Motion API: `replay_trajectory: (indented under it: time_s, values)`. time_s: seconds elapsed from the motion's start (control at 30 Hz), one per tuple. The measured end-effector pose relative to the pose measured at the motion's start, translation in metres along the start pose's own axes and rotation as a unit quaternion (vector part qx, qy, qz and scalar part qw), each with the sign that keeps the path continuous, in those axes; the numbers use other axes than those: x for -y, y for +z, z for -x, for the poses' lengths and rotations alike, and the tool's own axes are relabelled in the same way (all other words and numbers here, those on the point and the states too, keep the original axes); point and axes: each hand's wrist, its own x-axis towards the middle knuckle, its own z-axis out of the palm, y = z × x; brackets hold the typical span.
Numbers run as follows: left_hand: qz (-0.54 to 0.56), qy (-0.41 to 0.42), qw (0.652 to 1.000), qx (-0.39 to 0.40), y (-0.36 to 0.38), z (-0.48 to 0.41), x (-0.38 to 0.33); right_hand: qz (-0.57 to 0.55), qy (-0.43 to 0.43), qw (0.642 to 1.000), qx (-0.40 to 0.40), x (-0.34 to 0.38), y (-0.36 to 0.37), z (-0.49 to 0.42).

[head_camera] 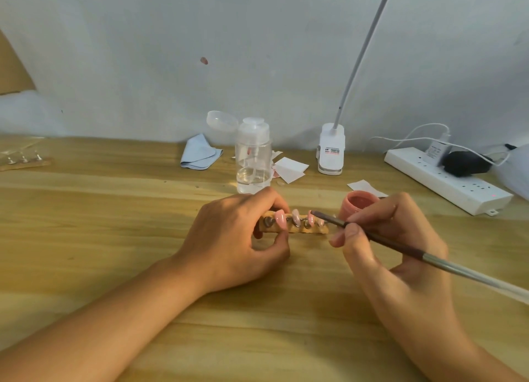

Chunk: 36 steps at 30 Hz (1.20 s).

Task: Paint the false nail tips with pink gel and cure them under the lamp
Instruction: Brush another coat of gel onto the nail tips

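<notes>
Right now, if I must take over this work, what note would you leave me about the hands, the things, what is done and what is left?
Left hand grips the left end of the wooden holder.
Right hand holds the brush; its bristles are at the third nail tip from the left.
The open pink gel jar stands just behind the right hand; the lamp stands at the back, by the wall.
Done: the two left tips look pink.
Left: finish the other tips, then cure all under the lamp.
</notes>
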Motion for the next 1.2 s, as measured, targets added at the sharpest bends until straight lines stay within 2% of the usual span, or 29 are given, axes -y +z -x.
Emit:
replay_trajectory:
  time_s: [0.3, 0.73, 1.2]
  values:
    - [-0.001, -0.013, 1.0, 0.007, -0.0009, -0.0007, -0.0018, -0.014, -0.009, 1.0, 0.004, -0.0023, 0.0018, 0.0004]
    - [-0.004, -0.011, 1.0, 0.01, -0.001, -0.0008, -0.0009, 0.032, -0.03, 0.999, 0.012, -0.0044, 0.0021, 0.0]
    - [0.0, -0.012, 1.0, 0.012, -0.0009, -0.0009, -0.0009, 0.035, -0.023, 0.999, 0.006, -0.0018, 0.0019, -0.0015]
